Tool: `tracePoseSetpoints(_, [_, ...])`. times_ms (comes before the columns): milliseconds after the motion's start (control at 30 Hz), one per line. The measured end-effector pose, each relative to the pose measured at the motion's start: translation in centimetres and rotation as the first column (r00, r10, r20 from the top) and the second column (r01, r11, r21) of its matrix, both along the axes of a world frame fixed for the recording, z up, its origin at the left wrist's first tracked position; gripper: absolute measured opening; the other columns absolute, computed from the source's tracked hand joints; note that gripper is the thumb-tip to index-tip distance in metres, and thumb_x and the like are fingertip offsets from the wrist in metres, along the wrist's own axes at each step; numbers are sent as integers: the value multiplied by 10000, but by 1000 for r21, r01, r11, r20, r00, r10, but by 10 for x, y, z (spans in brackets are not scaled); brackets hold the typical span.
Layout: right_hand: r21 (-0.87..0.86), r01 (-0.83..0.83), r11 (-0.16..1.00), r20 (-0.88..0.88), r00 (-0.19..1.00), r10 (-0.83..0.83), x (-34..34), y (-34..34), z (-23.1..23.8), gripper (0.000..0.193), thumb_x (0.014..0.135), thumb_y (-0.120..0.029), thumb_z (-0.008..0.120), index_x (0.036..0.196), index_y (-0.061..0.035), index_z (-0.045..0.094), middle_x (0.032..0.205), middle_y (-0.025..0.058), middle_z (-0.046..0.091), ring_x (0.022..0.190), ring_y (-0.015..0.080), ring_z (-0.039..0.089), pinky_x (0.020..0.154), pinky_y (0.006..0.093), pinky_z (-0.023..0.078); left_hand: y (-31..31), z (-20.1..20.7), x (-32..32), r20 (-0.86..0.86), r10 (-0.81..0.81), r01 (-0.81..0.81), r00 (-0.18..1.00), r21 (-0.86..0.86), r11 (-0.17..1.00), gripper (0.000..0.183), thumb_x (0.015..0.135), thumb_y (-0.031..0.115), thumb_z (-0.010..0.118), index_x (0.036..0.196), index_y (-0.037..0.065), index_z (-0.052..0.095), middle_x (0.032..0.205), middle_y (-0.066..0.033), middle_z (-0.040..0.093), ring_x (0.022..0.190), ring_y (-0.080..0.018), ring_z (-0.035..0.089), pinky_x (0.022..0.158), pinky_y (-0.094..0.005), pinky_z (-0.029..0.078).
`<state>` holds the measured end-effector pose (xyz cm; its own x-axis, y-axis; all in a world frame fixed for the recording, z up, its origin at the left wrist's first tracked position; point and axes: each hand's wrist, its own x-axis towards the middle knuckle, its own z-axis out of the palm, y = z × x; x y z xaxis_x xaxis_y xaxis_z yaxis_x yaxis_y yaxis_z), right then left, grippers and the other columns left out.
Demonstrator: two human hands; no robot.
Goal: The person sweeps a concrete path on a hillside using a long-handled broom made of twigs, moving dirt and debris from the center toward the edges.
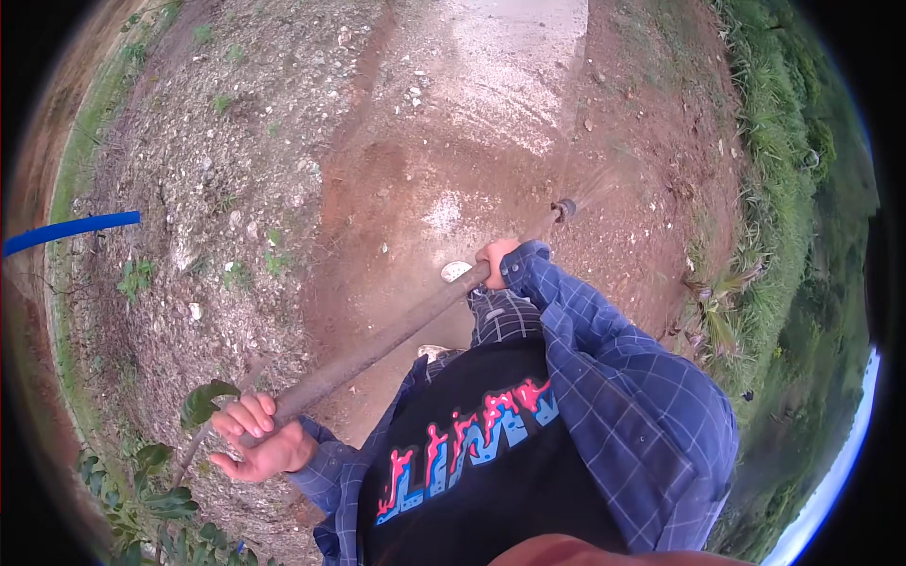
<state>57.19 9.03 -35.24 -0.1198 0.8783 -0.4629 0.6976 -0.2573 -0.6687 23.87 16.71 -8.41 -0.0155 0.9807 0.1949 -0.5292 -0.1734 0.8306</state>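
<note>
A long-handled tool [377, 344] with a thick, dirt-brown wooden pole slants across my body from lower left to upper right. My left hand [260, 441] is loosely closed round its near end, beside some green leaves. Farther up the pole, my right hand [496, 259] is closed round it, above my shoe. At the far end a dark round collar [563, 209] shows over the reddish dirt. Thin, faint streaks fan out past the collar; I cannot tell whether they are tines.
A leafy plant [165, 500] grows close by my left hand. Gravelly ground [226, 189] spreads to the left, with a blue bar [75, 231] above it. A pale strip [519, 66] runs ahead. Tall grass [769, 217] borders the right. My white shoes [456, 271] stand on the dirt.
</note>
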Motion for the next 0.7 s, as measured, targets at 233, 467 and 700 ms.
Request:
tracePoseSetpoints(233, [401, -200, 894, -85, 963, 254, -83, 157, 26, 193, 576, -177, 646, 753, -100, 637, 714, 140, 622, 739, 345, 610, 657, 410, 483, -58, 75, 3, -204, 424, -271, 883, 516, 813, 295, 897, 345, 391, 723, 109, 366, 508, 9, 325, 442, -98, 358, 495, -264, 339])
tracePoseSetpoints(467, [35, -55, 998, -31, 998, 57, -92, 63, -45, 192, 644, -262, 612, 795, -149, 648, 755, 121, 640, 766, 306, 626, 684, 400, 486, 1, 28, 34, -374, 398, -319, 837, 257, 912, 91, 916, 161, 393, 852, 104, 426, 503, 22, 318, 428, -83, 346, 453, -252, 367])
tracePoseSetpoints(700, [-263, -82, 961, 62, 993, 102, -59, 38, -37, 264, 650, -260, 574, 880, -166, 666, 828, 123, 660, 819, 298, 632, 737, 399, 493, 25, 6, -3, -237, 397, -406, 887, 12, 914, 81, 909, 120, 401, 956, 112, 467, 544, 28, 345, 466, -67, 358, 464, -258, 379])
